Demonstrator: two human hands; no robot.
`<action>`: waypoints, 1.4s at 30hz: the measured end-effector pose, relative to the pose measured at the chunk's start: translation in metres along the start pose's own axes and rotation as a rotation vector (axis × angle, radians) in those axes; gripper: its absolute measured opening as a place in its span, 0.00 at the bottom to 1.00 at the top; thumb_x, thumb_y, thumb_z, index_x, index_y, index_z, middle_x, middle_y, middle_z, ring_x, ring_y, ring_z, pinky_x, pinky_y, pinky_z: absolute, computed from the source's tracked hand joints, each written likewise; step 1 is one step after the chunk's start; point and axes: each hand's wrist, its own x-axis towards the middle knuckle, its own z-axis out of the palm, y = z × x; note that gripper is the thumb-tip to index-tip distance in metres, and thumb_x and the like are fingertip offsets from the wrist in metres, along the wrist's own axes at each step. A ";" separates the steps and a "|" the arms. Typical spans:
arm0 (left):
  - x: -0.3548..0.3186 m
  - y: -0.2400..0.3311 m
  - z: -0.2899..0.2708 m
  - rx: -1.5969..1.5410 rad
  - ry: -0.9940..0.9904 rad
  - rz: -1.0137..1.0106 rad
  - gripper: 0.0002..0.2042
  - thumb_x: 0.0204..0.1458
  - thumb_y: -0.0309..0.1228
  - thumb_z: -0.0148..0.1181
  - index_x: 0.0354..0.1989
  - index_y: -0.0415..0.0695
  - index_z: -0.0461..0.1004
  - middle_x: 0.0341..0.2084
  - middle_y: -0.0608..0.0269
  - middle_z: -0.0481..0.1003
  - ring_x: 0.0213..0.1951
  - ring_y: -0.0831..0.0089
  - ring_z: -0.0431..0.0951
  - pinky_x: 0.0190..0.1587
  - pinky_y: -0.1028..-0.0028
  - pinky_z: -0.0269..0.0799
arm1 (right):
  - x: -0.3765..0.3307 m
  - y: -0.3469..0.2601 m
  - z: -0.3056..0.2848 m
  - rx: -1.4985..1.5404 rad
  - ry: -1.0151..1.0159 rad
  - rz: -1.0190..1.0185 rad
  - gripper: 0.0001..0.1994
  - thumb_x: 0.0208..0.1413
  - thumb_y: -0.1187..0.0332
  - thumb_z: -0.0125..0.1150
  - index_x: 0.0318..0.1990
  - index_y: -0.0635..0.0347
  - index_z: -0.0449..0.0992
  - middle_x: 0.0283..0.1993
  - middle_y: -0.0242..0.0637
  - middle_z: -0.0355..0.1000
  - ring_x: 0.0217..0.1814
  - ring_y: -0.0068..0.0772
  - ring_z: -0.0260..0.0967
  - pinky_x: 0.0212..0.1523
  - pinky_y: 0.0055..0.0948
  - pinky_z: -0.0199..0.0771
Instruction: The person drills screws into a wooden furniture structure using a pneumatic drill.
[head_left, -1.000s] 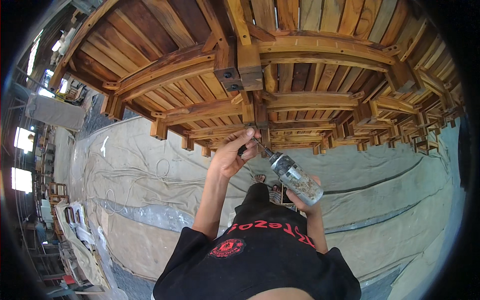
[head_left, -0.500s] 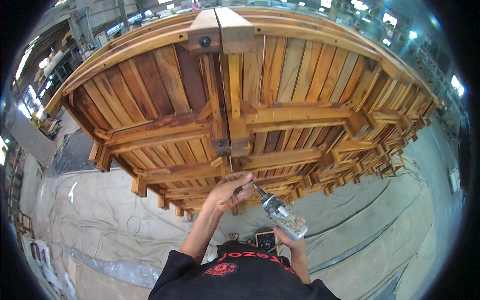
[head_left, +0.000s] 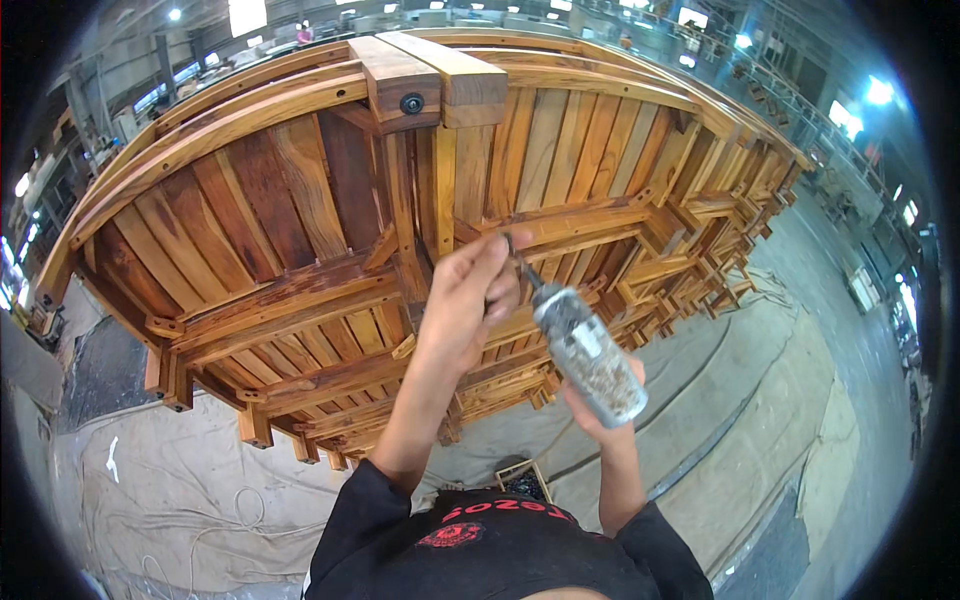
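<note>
My right hand grips a worn grey power driver, its thin bit pointing up and to the left. At the bit's tip, my left hand is closed, thumb and fingers pinched on something small and dark that I cannot make out. Both hands are in front of slatted wooden furniture with its underside and legs facing me. Two thick wooden legs stand side by side at the top middle. A round black bolt head sits in the end of the left leg.
Similar wooden frames run back in a row to the right. A small open box of dark pieces stands on the floor near my body. Wrinkled cloth sheets cover the floor, with a thin cord lying at the left.
Both hands have risen toward the upper part of the furniture, the driver with them. The view has shifted, with the furniture now further left. My left fingers stay at the bit's tip.
</note>
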 end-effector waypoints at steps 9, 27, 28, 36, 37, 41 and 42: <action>0.031 0.072 0.026 0.102 -0.270 0.248 0.13 0.63 0.27 0.44 0.53 0.39 0.68 0.19 0.79 0.54 0.19 0.88 0.53 0.18 0.85 0.50 | 0.045 -0.008 0.004 -0.145 0.101 0.021 0.16 0.39 0.77 0.69 0.40 0.56 0.80 0.41 0.32 0.77 0.43 0.34 0.71 0.48 0.30 0.64; 0.034 0.075 0.032 0.122 -0.239 0.286 0.13 0.63 0.27 0.45 0.53 0.39 0.67 0.20 0.77 0.55 0.20 0.88 0.56 0.18 0.85 0.51 | 0.071 -0.052 -0.003 0.335 0.075 0.337 0.12 0.49 0.78 0.64 0.43 0.63 0.77 0.39 0.33 0.77 0.41 0.23 0.73 0.42 0.25 0.74; 0.035 0.075 0.032 0.118 -0.236 0.290 0.13 0.63 0.27 0.46 0.53 0.39 0.67 0.20 0.77 0.55 0.20 0.88 0.56 0.18 0.85 0.51 | 0.072 -0.055 -0.004 0.335 0.075 0.338 0.12 0.49 0.78 0.64 0.43 0.63 0.77 0.39 0.33 0.77 0.41 0.23 0.73 0.42 0.25 0.74; 0.036 0.050 0.017 -0.008 -0.240 0.176 0.14 0.62 0.27 0.46 0.55 0.39 0.67 0.20 0.77 0.55 0.19 0.88 0.54 0.18 0.84 0.50 | 0.083 -0.079 -0.020 0.036 0.039 0.309 0.13 0.47 0.77 0.66 0.43 0.62 0.78 0.39 0.33 0.78 0.42 0.22 0.74 0.42 0.25 0.74; 0.038 0.040 0.013 -0.112 -0.197 0.140 0.15 0.62 0.27 0.46 0.56 0.39 0.67 0.19 0.77 0.53 0.19 0.87 0.53 0.18 0.84 0.49 | 0.084 -0.079 -0.021 0.032 0.041 0.311 0.13 0.47 0.77 0.66 0.43 0.62 0.78 0.39 0.33 0.78 0.42 0.22 0.74 0.42 0.25 0.74; 0.076 -0.004 -0.014 -0.631 -0.277 0.023 0.13 0.63 0.28 0.45 0.55 0.45 0.67 0.16 0.76 0.55 0.16 0.84 0.55 0.16 0.82 0.51 | 0.094 -0.091 -0.027 -0.086 0.016 0.258 0.12 0.46 0.77 0.67 0.41 0.62 0.79 0.38 0.32 0.79 0.40 0.22 0.75 0.41 0.25 0.73; 0.090 -0.010 -0.019 -0.789 -0.302 0.033 0.10 0.64 0.27 0.43 0.49 0.48 0.69 0.16 0.75 0.58 0.15 0.81 0.56 0.15 0.80 0.52 | 0.095 -0.093 -0.028 -0.077 0.012 0.328 0.12 0.46 0.77 0.67 0.41 0.61 0.79 0.38 0.32 0.79 0.40 0.22 0.75 0.41 0.25 0.73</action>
